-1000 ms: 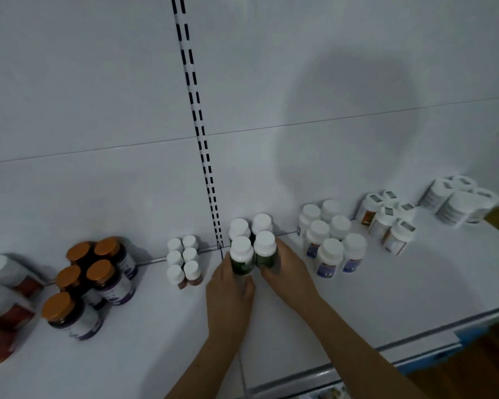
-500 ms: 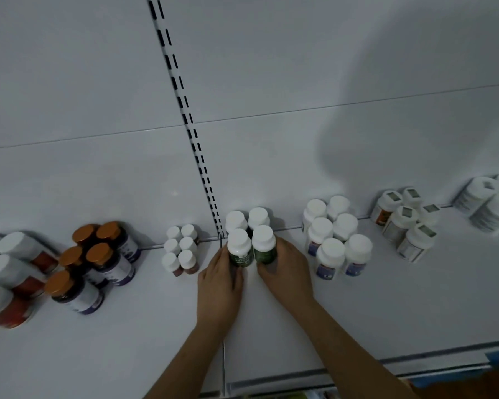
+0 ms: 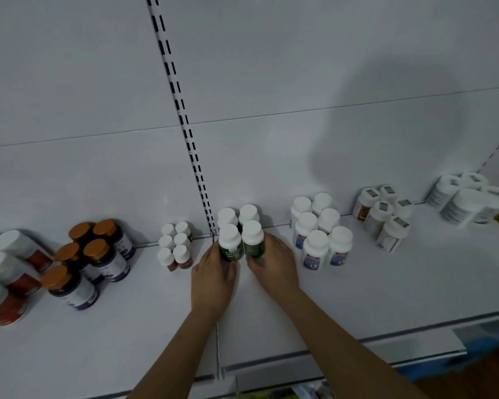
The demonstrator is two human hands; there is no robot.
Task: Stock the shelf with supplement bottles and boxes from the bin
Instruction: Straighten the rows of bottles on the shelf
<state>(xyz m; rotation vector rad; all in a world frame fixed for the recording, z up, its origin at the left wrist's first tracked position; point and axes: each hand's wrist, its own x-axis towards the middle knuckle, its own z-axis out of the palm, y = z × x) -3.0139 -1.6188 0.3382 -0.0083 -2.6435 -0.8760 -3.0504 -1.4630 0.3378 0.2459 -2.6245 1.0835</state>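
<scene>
Two green-labelled bottles with white caps stand side by side on the white shelf (image 3: 357,298). My left hand (image 3: 212,279) grips the left green bottle (image 3: 230,244) from the front. My right hand (image 3: 274,264) grips the right green bottle (image 3: 252,240). Two more white-capped bottles (image 3: 238,216) of the same kind stand directly behind them against the back wall. The bin is mostly out of view below the shelf edge.
Small white-capped bottles (image 3: 175,244) stand just left of my hands. Orange-capped dark bottles (image 3: 90,254) and red-labelled white bottles (image 3: 6,272) sit further left. Blue-labelled white bottles (image 3: 320,234), sticker-capped bottles (image 3: 383,217) and larger white jars (image 3: 467,200) stand to the right.
Both hands stay on the two green bottles, which keep their place in front of the back pair. Only my head view has shifted slightly.
</scene>
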